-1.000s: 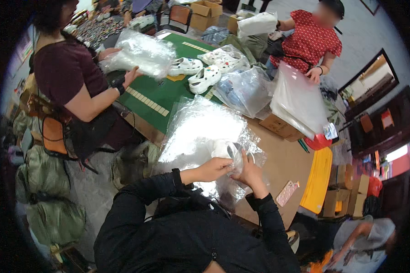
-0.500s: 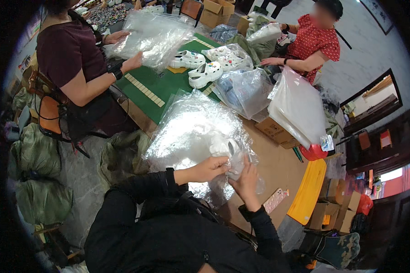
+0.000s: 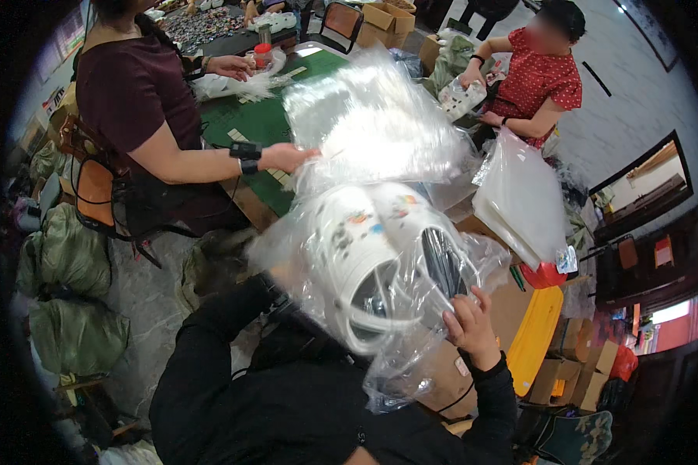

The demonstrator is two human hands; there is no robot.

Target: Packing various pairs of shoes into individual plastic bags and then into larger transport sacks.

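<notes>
In the head view, your right hand (image 3: 469, 325) sits right of the frame's centre, its fingers (image 3: 451, 319) curled and pinching the edge of a clear plastic bag (image 3: 411, 341). The bag fills the middle of the frame and holds a pair of white clog shoes (image 3: 364, 240) with small coloured charms, raised close to the camera. Your left hand is hidden behind the bag at centre left, so you cannot tell how its fingers stand; only your black sleeve (image 3: 225, 325) leads up to it.

In the upper left, a person in a dark red top (image 3: 132, 93) rests a hand (image 3: 287, 157) on another crumpled clear bag (image 3: 372, 124) over the green table (image 3: 248, 124). In the upper right, a person in a red dotted top (image 3: 539, 81) holds a white item. A stack of clear bags (image 3: 523, 198) lies at right, beside a yellow tray (image 3: 537, 337).
</notes>
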